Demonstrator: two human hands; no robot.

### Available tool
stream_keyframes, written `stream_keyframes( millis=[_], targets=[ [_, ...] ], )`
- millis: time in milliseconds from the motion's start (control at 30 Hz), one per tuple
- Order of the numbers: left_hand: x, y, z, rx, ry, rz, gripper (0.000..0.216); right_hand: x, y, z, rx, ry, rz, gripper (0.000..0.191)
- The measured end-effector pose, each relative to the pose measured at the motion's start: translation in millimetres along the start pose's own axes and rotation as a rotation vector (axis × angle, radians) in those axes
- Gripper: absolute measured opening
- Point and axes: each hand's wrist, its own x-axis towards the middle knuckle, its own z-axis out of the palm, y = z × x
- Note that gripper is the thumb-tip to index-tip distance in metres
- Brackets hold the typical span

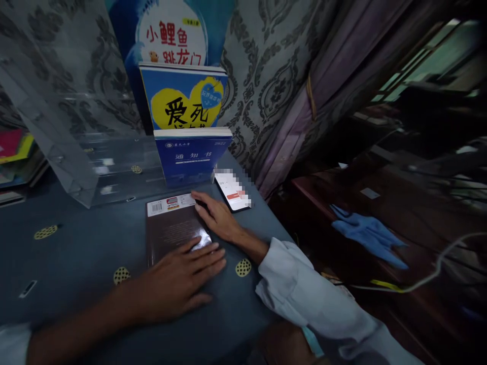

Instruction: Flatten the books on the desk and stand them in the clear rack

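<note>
A dark brown book (pixel 171 225) with a barcode strip along its far edge lies flat on the blue-grey tablecloth. Over its near right part rests my left hand (pixel 178 281), fingers stretched out and slightly spread, hiding that corner. My right hand (pixel 218 215) is at the far right edge of the book, its fingertips on the cover and label strip, fingers extended. Neither hand is wrapped round the book. A phone (pixel 232 190) with a lit, partly pixelated screen lies just beyond my right hand.
Blue booklets (pixel 198 157) stand upright in a clear acrylic rack (pixel 81 185) by the patterned wall. Colourful books (pixel 17 162) are stacked at far left. Right of the table edge are a purple curtain (pixel 292 121), a blue cloth (pixel 369 235) and a pale cable (pixel 437 266).
</note>
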Motion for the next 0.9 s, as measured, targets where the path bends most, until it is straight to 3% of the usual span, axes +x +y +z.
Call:
stream_keyframes(
  millis=[133,367,900],
  targets=[
    [-3.2,10.1,1.9,0.025,-0.005,0.062,0.054,-1.4,-0.5,0.9,-0.067,-0.015,-0.020,0.042],
    [-2.6,6.6,5.8,0.038,0.059,0.080,0.049,-3.8,0.4,1.0,-0.195,-0.064,-0.104,0.043],
    [-3.4,8.1,12.4,0.132,0.045,0.103,0.047,-25.7,-16.0,2.1,-0.243,-0.083,-0.082,0.041]
  ],
)
